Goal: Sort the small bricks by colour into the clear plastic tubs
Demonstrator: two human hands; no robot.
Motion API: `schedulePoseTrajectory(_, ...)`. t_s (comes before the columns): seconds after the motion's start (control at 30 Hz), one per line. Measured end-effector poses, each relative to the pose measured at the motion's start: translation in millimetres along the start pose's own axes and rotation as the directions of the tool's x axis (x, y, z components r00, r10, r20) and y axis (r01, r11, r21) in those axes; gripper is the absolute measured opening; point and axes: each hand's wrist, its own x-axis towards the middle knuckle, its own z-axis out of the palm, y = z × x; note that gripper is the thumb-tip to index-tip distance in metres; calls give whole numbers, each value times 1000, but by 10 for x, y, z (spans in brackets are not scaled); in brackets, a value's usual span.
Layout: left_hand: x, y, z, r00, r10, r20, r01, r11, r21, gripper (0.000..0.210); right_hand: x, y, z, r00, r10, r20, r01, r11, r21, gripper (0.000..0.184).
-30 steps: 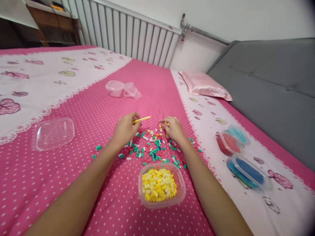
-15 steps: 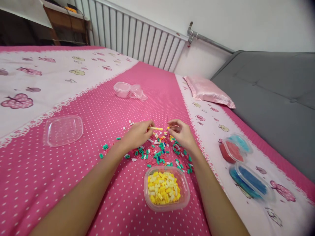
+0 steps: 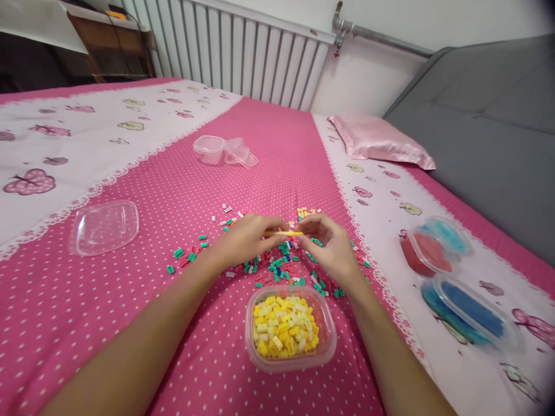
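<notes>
Over a scatter of small toy bricks in green, red, white and yellow, my two hands meet at a thin yellow strip. The thumb and fingers of my left hand pinch its left part. At its right end, my right hand has thumb and fingertips closed on a small yellow brick, mostly hidden by the fingers. Whether brick and strip are joined I cannot tell. Nearer to me stands a clear plastic tub filled with yellow and cream bricks.
A clear lid lies at left on the pink dotted bedspread. Farther back are clear empty tubs. At right sit a tub of red pieces and one of blue pieces. A pink pillow lies by the grey headboard.
My hands have come together, so the right fingers now touch the right end of the yellow strip. The camera view has shifted slightly.
</notes>
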Motion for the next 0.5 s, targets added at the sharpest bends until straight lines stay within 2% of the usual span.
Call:
schedulePoseTrajectory(0.1,7,-6,27,999,33,-29,-33,999,-9,28,-7,-26,24,1000,-14,13,13,1000,21,15)
schedulePoseTrajectory(0.27,2,-13,41,994,57,-89,-56,998,22,27,-16,-58,37,999,-41,-29,43,998,46,23)
schedulePoseTrajectory(0.43,-12,23,30,983,117,-141,-111,992,54,24,-32,-92,34,996,-85,-1,85,996,-20,23)
schedulePoseTrajectory(0.5,-16,46,11,981,150,-127,-141,987,80,27,-43,-124,24,995,-103,-13,102,992,-78,22)
